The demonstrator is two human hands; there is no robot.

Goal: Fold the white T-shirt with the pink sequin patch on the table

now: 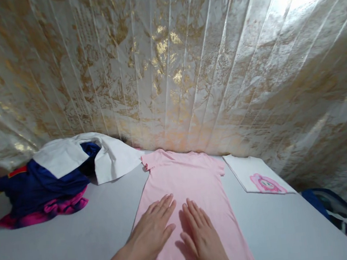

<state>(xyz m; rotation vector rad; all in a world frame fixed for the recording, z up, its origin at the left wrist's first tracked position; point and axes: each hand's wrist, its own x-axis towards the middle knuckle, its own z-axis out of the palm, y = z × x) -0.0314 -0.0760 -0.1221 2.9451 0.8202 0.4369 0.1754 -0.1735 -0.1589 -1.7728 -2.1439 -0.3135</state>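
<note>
A pink T-shirt (185,174) lies spread out on the white table, its neck and short sleeves toward the wall and its hem toward me. My left hand (155,226) rests over the shirt's lower left part, palm down with fingers stretched out. Over the lower right part is my right hand (200,231), also palm down, fingers extended and thumb apart; a shadow beside it suggests it may be slightly raised. Neither hand holds anything.
Left of the shirt is a heap of clothes: a white garment (114,157), a dark blue one (42,190) and a pink-and-purple one (66,204). A folded white garment (243,170) with a pink print lies right. Beyond the table's right edge sits a blue bag (335,207).
</note>
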